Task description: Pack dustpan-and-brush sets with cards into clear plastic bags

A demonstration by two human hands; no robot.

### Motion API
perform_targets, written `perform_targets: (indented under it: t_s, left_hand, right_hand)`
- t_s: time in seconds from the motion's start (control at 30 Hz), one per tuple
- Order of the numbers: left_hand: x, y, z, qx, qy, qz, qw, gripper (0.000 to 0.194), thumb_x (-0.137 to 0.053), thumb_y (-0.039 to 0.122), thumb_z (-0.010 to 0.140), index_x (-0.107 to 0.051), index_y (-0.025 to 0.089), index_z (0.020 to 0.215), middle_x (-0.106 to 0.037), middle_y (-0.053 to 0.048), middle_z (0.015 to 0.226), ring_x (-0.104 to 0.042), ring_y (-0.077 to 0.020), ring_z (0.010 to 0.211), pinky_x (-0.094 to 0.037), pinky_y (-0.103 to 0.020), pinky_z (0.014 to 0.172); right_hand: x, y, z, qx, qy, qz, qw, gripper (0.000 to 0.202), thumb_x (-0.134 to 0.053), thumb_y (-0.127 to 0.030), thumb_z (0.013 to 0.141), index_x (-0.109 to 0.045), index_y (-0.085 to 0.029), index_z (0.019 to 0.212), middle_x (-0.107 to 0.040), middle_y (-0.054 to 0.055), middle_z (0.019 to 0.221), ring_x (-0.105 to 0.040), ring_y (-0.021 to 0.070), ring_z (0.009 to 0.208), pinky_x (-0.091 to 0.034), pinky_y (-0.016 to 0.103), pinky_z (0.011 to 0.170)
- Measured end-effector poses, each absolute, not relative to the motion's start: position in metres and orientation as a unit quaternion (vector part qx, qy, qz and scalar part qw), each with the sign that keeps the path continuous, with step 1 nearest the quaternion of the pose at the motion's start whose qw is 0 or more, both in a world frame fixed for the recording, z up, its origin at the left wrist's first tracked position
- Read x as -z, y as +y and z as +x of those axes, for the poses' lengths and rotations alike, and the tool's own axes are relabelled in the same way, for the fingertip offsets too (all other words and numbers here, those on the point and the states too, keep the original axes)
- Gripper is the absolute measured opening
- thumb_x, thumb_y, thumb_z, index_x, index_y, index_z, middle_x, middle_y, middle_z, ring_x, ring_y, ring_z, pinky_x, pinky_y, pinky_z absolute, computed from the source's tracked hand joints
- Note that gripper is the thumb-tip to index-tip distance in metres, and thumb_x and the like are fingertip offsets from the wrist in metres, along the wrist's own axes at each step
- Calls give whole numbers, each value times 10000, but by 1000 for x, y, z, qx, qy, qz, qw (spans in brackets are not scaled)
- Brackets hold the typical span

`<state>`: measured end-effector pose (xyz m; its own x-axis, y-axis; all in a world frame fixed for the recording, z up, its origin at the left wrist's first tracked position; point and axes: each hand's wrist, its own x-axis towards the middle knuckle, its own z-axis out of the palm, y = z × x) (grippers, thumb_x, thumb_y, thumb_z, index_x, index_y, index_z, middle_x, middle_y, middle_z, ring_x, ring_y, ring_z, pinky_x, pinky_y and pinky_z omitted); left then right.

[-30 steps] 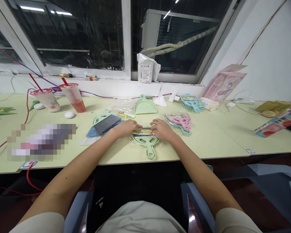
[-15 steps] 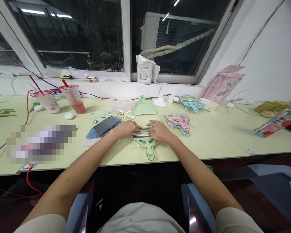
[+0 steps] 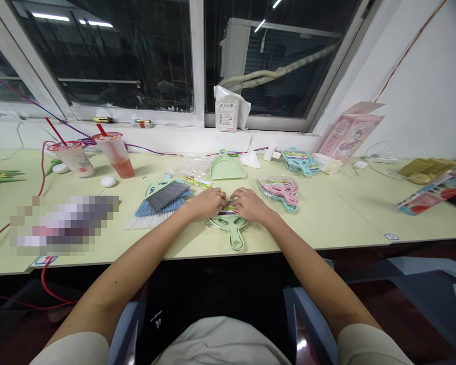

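A light-green dustpan-and-brush set (image 3: 235, 234) in clear plastic wrapping lies on the table in front of me, its handle toward the near edge. My left hand (image 3: 209, 203) is closed at the set's far left edge, fingers curled on the plastic wrapping. Opposite it, my right hand (image 3: 248, 204) is closed on the far right edge, its fingertips close to the left ones. Both hands partly cover the printed label, and the fingertips' exact hold is hidden. To the left lie loose brushes (image 3: 167, 197) with grey, blue and white bristles. An unwrapped green dustpan (image 3: 228, 167) sits beyond my hands.
Right of my hands lies a wrapped pink set (image 3: 283, 188), with wrapped blue sets (image 3: 300, 161) farther back. Two drink cups (image 3: 117, 157) with red straws stand at the left. A pink box (image 3: 351, 132) leans near the wall. Crumpled clear plastic (image 3: 190, 165) lies at the back.
My left hand has shifted slightly right, nearer my right hand, and covers more of the label. The right hand and the wrapped set have barely moved.
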<state>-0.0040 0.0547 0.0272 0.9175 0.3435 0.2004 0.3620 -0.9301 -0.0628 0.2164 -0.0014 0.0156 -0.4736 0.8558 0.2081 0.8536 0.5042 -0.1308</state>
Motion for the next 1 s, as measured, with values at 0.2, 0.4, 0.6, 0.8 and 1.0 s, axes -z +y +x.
perform_targets:
  t_s: [0.2, 0.4, 0.6, 0.8, 1.0]
  left_hand:
    - [-29, 55, -14, 84, -192, -978, 24, 440, -491, 90, 926, -833, 261, 1143, -736, -77, 1012, -603, -250, 942, -435, -391, 924]
    - [-24, 57, -29, 108, -194, -975, -10, 442, -488, 76, 932, -837, 251, 1140, -744, -75, 1080, -650, -240, 1019, -471, -363, 954]
    - [-23, 57, -36, 100, -221, -969, -38, 424, -497, 112, 954, -830, 245, 1180, -752, -68, 1200, -672, -233, 1088, -494, -332, 951]
    - [-25, 58, -39, 99, -251, -961, -66, 419, -498, 96, 931, -840, 221, 1137, -768, -64, 1173, -689, -222, 1062, -507, -318, 946]
    - [-30, 61, -47, 95, -255, -959, -73, 425, -511, 53, 879, -850, 205, 1086, -787, -64, 1128, -705, -217, 1037, -518, -306, 948]
  right_hand:
    - [-12, -4, 229, -18, -850, -509, 134, 446, -474, -85, 943, -835, -225, 1165, -749, 95, 1158, -569, 277, 1180, -420, 463, 1045]
    - [-6, -5, 253, -29, -847, -503, 170, 467, -475, -63, 913, -844, -239, 1140, -760, 80, 1149, -573, 280, 1157, -437, 481, 1027]
    - [5, -8, 268, -42, -843, -477, 244, 551, -454, 21, 832, -849, -231, 1122, -768, 78, 1131, -601, 263, 1133, -509, 460, 1022]
    - [12, -5, 274, -30, -841, -469, 269, 525, -468, 17, 833, -859, -241, 1070, -787, 72, 1122, -619, 263, 1141, -523, 471, 1044]
    - [15, -4, 273, -39, -829, -475, 292, 465, -462, 23, 833, -838, -199, 992, -785, 82, 1079, -655, 254, 1090, -543, 428, 1012]
